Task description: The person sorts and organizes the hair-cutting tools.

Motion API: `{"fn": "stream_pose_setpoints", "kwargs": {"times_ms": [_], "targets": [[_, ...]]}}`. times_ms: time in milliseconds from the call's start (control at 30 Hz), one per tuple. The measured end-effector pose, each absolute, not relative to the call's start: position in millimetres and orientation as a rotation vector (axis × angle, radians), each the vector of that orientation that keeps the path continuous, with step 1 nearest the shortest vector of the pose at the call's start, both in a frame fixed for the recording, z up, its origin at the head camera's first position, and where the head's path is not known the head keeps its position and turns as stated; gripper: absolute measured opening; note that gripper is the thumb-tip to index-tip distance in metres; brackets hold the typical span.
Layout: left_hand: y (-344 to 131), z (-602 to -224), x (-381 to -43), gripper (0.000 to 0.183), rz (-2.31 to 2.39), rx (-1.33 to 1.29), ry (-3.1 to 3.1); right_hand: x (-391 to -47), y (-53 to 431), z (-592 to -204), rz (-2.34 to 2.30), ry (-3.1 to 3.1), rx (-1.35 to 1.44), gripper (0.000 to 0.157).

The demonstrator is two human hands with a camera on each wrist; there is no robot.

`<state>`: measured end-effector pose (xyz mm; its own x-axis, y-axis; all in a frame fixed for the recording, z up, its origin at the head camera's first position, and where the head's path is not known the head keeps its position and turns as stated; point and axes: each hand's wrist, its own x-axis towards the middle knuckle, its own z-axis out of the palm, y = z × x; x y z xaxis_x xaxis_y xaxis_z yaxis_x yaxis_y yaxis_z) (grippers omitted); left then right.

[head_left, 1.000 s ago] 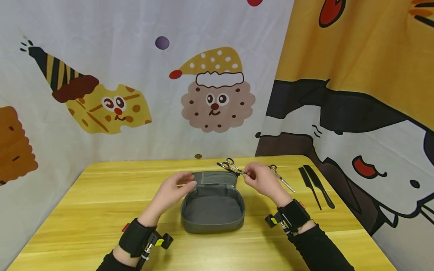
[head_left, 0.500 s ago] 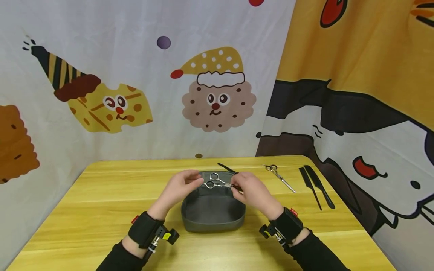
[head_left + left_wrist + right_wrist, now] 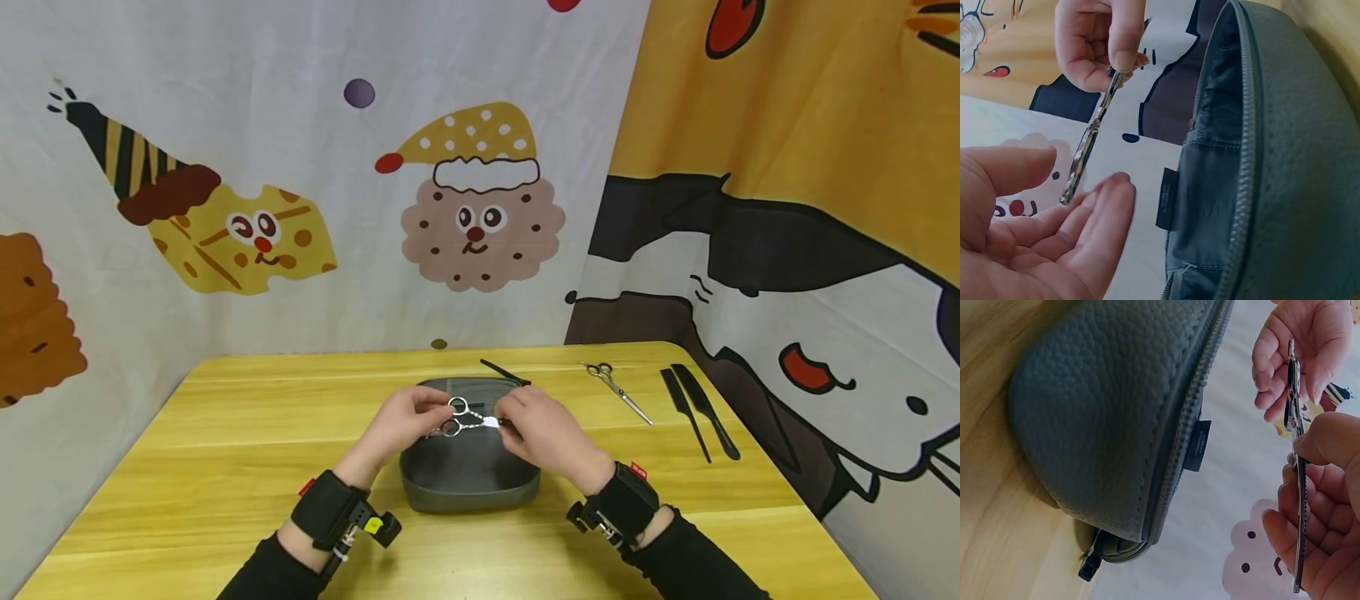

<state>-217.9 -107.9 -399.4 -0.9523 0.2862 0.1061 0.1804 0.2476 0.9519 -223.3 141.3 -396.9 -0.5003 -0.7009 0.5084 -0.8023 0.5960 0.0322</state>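
Note:
My right hand [image 3: 543, 433] pinches the blades of silver hairdressing scissors [image 3: 491, 422] between thumb and fingers. Their finger rings point left, over an unzipped grey pouch [image 3: 472, 498] with its lid folded back. In the right wrist view, one edge of the scissors [image 3: 1302, 506] looks finely toothed. My left hand [image 3: 408, 417] is beside the rings. Seen from the left wrist, its thumb and fingers stand apart on either side of the scissors' [image 3: 1090, 134] ring end, with a gap showing. The pouch interior is partly hidden in the head view.
A second pair of scissors [image 3: 620, 393] lies right of the pouch on the wooden table [image 3: 225, 467]. Farther right are a narrow black comb [image 3: 686, 412] and a wider black comb [image 3: 705, 410]. Behind the pouch is a thin black object [image 3: 504, 372]. A patterned curtain hangs behind.
My right hand has carried the scissors from behind the pouch, left and toward me, to above its opening. Their rings have turned leftward. My left hand has shifted slightly right, nearer the rings.

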Motion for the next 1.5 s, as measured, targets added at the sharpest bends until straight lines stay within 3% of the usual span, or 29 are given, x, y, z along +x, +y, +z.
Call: {"fn": "stream_pose_setpoints", "kwargs": {"times_ms": [700,1500], "targets": [[-104.6,-405.9,-214.9,0.011,1.856,0.359,2.365,-224.5,138.2,-404.6,0.269,-2.235,1.24,0.02],[-102.3,-406.7,-211.1,0.013,1.972,0.271,2.433,-226.4,134.5,-403.3,0.399,-2.318,1.21,0.02]]}}
